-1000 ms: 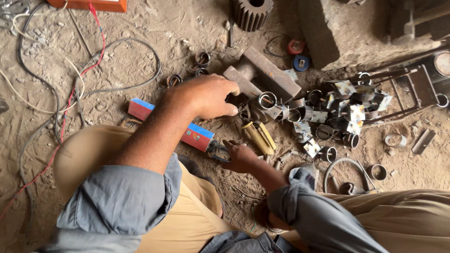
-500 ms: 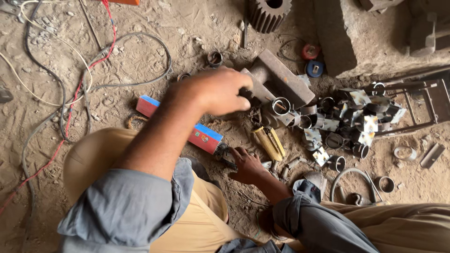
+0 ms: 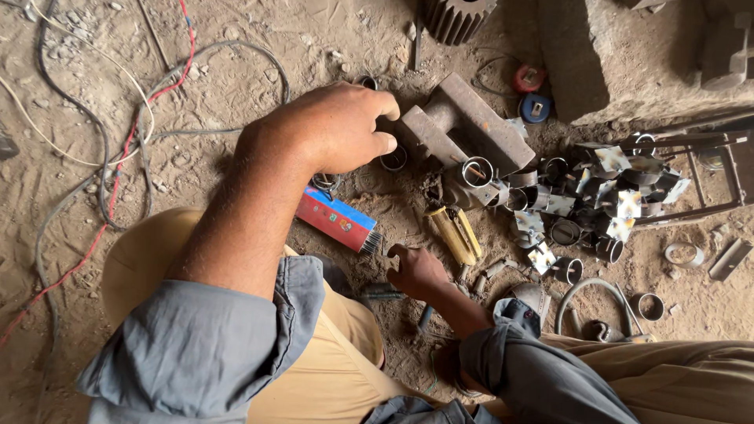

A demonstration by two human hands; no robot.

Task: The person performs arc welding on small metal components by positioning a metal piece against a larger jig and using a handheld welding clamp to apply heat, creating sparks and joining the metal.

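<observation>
Two bare hands are seen over a dusty floor strewn with metal parts. The left hand is held palm down, its fingers curled together, just beside a short metal ring lying on the floor near the fingertips; whether the ring is touched cannot be told. The right hand is lower in the view, fingers closed in a loose fist on the floor; what, if anything, is clamped in its grip cannot be told. A red and blue flat box lies between the two hands, partly under the left forearm. A yellow-handled tool lies just above the right hand. A rusty steel block is noted just beyond the left fingertips, with a ring resting against its lower edge. A heap of cut rings and bright sheet scraps lies farther to the right. Red and grey cables run across the floor at left. A toothed gear sits at the top edge.
</observation>
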